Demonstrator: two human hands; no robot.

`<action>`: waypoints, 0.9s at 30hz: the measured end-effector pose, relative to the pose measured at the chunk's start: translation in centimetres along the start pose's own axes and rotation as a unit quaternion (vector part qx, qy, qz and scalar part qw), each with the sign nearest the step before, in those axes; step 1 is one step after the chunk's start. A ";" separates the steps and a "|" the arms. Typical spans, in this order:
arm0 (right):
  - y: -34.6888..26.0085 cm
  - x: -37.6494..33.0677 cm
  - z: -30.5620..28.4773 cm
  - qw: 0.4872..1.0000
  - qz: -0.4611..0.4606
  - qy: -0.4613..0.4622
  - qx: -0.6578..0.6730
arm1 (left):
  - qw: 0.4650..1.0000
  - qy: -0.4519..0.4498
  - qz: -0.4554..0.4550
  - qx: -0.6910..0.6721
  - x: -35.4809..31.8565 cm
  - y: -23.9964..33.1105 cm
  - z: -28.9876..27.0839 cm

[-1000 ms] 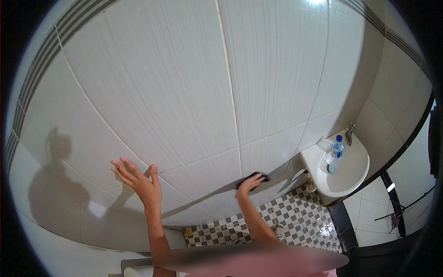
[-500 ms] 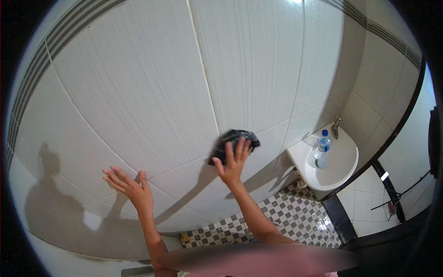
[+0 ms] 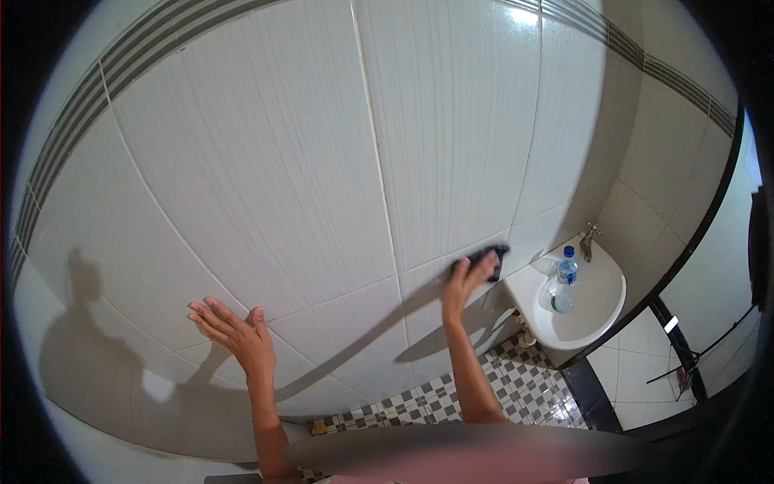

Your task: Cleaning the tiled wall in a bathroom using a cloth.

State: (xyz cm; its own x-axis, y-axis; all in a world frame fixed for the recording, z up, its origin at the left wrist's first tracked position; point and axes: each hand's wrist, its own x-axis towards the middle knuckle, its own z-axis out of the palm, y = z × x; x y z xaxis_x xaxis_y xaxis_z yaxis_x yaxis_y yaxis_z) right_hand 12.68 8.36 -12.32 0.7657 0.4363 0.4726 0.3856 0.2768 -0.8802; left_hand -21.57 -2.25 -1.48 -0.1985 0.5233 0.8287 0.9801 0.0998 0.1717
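Observation:
My right hand is pressing a dark, bunched-up cloth against the white tiled wall, close to the left side of the sink. Motion blurs its fingers, and they cover much of the cloth. Farther left, my left hand holds nothing. Its fingers are stretched out and its palm faces the tiles; I cannot tell whether it touches them.
A white corner sink with a metal tap stands at the right. On it is a clear bottle with a blue cap. Below lies a checkered floor. A dark door frame runs along the right side.
My right hand and the dark cloth have slid right along the wall, nearer the sink. My left hand stays spread at nearly the same place; the view has shifted slightly.

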 end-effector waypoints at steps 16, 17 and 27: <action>-11.7 21.5 -2.1 0.909 -0.405 0.093 -0.023 | 0.998 -0.043 -0.050 0.010 -0.5 -0.7 0.8; -11.9 24.6 -2.6 0.921 -0.370 0.123 -0.005 | 0.998 -0.043 -0.040 0.000 -0.6 -0.6 0.8; -22.0 10.5 2.9 0.912 -0.409 0.020 0.005 | 0.998 -0.039 -0.044 -0.002 -0.1 -1.3 1.2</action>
State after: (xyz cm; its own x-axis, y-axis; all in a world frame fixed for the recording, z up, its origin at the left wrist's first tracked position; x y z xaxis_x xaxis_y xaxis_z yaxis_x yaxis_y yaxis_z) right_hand 10.73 9.33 12.12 0.2415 0.0487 0.9692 0.8316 0.5044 -0.2326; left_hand -22.85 -1.41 -2.49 -0.2821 0.5775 0.7661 0.9589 0.1449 0.2439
